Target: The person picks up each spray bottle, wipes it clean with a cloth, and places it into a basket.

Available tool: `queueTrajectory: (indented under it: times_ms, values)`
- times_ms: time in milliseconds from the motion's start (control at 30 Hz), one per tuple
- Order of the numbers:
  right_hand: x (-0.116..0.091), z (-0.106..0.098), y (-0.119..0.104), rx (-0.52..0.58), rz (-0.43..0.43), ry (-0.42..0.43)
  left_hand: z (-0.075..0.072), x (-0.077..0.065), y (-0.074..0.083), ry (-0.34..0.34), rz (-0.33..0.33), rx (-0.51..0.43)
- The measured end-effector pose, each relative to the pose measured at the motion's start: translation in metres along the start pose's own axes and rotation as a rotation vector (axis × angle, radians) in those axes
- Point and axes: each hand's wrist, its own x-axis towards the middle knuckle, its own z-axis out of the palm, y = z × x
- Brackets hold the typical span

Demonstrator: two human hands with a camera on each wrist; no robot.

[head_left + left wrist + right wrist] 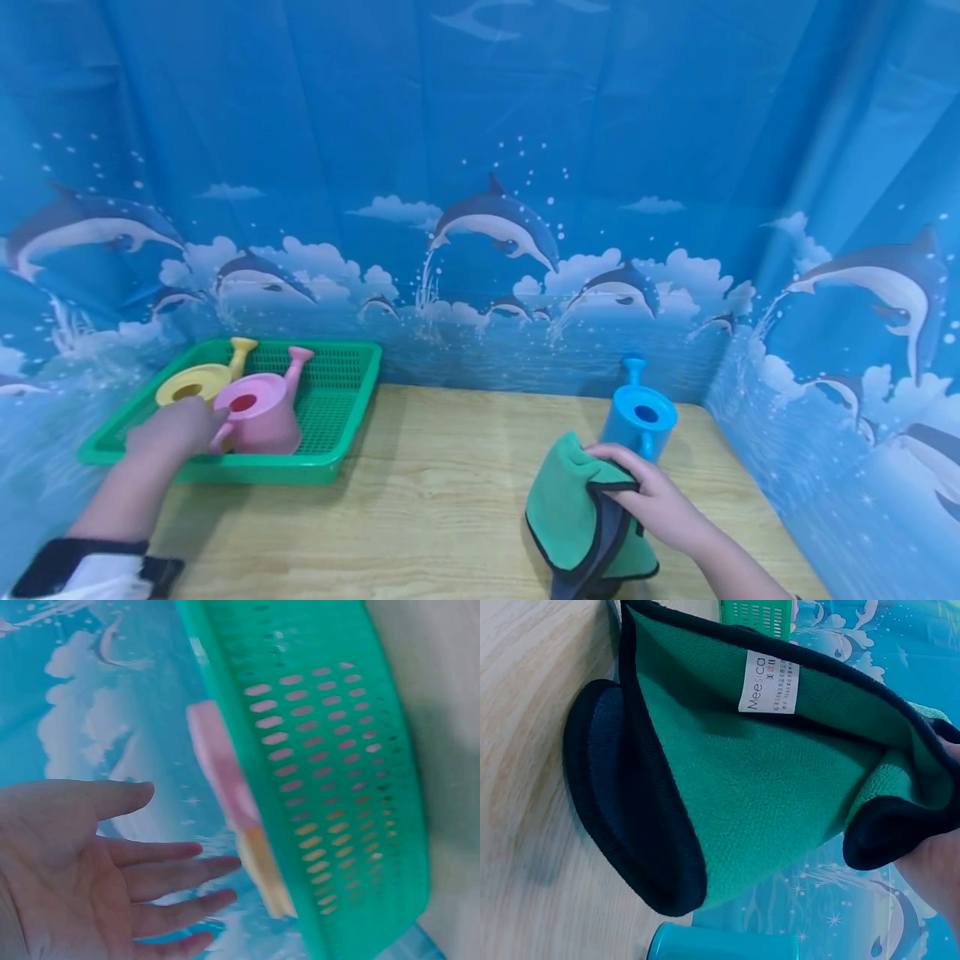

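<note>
In the frame's lower right, we see the right grip (660,500) pinching the green cloth (558,508) by its upper part, presumably so its folds hang free, while at lower left the unclenched left grip (176,429) hovers near the basket (300,472)'s pink watering can (270,425).

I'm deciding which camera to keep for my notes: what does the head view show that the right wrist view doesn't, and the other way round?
Only the head view shows the left hand, the yellow watering can and the spout of the blue watering can.

Only the right wrist view shows the white label inside the green cloth, printed "Meesica".

Both show that cloth, the right hand holding it, part of the blue can, some of the green basket, the wooden table and the blue backdrop.
</note>
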Motion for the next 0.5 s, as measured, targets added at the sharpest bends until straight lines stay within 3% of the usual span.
queueTrajectory:
  times_ms: [133,267,333,500]
  values:
    - [-0.001,-0.001,-0.001,0.0,0.008,0.003,-0.008,-0.01,0.008,0.002,-0.036,0.013]
    - [-0.001,-0.002,-0.003,-0.007,0.014,0.009,-0.013,-0.019,0.014,0.043,-0.013,-0.019]
    - [-0.002,-0.002,-0.003,-0.014,0.013,0.012,-0.013,-0.023,0.018,0.117,0.023,-0.037]
    - [-0.004,-0.002,-0.004,-0.013,0.007,0.019,-0.002,-0.033,0.041,0.383,0.182,-0.089]
